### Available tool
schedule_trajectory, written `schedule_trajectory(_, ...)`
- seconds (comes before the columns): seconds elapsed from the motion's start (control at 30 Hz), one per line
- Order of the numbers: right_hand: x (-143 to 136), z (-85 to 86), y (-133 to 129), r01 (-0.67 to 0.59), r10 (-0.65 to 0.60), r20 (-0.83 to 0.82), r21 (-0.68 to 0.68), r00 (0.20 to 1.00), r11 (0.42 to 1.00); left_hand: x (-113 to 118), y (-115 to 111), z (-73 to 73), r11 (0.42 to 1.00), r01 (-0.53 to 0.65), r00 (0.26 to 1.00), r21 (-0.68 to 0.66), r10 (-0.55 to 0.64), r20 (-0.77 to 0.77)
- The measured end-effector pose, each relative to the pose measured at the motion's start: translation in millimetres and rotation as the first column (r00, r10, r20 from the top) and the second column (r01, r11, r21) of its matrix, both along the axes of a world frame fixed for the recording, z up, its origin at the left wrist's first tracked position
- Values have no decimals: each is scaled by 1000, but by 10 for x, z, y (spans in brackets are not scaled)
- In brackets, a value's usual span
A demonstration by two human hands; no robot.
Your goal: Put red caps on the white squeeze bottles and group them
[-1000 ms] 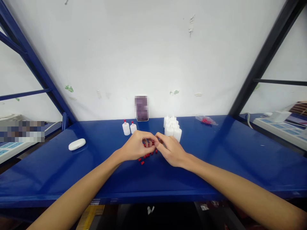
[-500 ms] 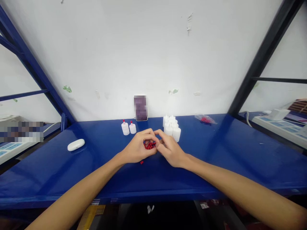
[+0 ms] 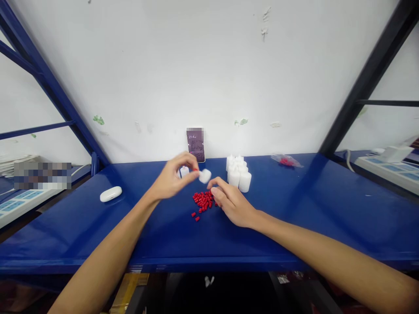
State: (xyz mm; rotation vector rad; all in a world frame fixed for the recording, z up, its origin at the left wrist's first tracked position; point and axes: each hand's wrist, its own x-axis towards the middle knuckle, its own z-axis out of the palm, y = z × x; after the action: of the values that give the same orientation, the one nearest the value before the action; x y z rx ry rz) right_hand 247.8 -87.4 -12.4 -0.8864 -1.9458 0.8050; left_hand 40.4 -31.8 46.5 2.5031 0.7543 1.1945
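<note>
My left hand (image 3: 173, 176) is raised above the table, its thumb and fingers pinching a small white bottle (image 3: 205, 176) by the red-capped neck. The bottle lies tipped on its side in the air, slightly blurred. Below it spreads a pile of small red caps (image 3: 203, 199), with a few loose ones nearer me. My right hand (image 3: 234, 203) hovers at the pile's right edge and hides part of it. Its fingers are loosely curled, thumb and forefinger apart, with nothing visible between them. Behind my left hand stands another white bottle (image 3: 184, 171), partly hidden.
A cluster of white bottles (image 3: 238, 173) stands right of centre on the blue table (image 3: 278, 235). A phone (image 3: 196, 146) leans against the wall. A clear bag with red pieces (image 3: 287, 161) lies at the back right, a white case (image 3: 111, 194) at the left. Power strips flank the table.
My hands have parted. The left one has risen up and left with the capped bottle now showing in it, uncovering the red pile. My right hand has stayed nearly in place.
</note>
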Motion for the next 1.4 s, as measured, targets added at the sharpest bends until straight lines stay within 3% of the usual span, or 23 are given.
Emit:
schedule_trajectory(0.07, -3, -9, 1, -25, 25, 8, 11, 1000, 1000, -103, 175, -43, 945, -304, 949, 119, 289, 131)
schedule_trajectory(0.13, -14, -27, -9, -14, 13, 6, 49, 1000, 999, -189, 349, -141, 816, -532, 847, 226, 512, 143)
schedule_trajectory(0.2, -19, -36, -32, 29, -27, -14, 121, 1000, 992, -253, 487, -254, 744, -597, 790, 300, 611, 57)
schedule_trajectory(0.27, 2, -20, -61, 49, -42, -37, 213, 998, 976, -297, 578, -349, 719, -602, 761, 349, 648, -23)
schedule_trajectory(0.33, 63, 28, -74, 71, -53, -61, 344, 997, 936, -323, 629, -415, 712, -594, 747, 376, 661, -70)
schedule_trajectory(0.43, 219, 142, -26, 121, -77, -101, 573, 992, 811, -347, 675, -478, 728, -577, 748, 370, 653, -119)
schedule_trajectory(0.53, 402, 250, 119, 299, -185, -244, 612, 952, 732, -363, 714, -531, 754, -563, 755, 339, 636, -160)
schedule_trajectory(0.67, 589, 302, 388, 542, -385, -415, 381, 824, 749, -370, 743, -576, 769, -565, 760, 301, 626, -174)
schedule_trajectory(0.87, 687, 224, 665, 493, -383, -493, 111, 781, 863, -359, 734, -580, 766, -593, 766, 251, 632, -118)
schedule_trajectory(1.13, 642, 188, 657, 410, -331, -462, 80, 823, 908, -363, 813, -719, 815, -579, 815, -13, 579, -23)
schedule_trajectory(1.4, 608, 99, 610, 438, -341, -452, 126, 824, 890, -365, 836, -752, 843, -529, 848, -92, 529, -30)
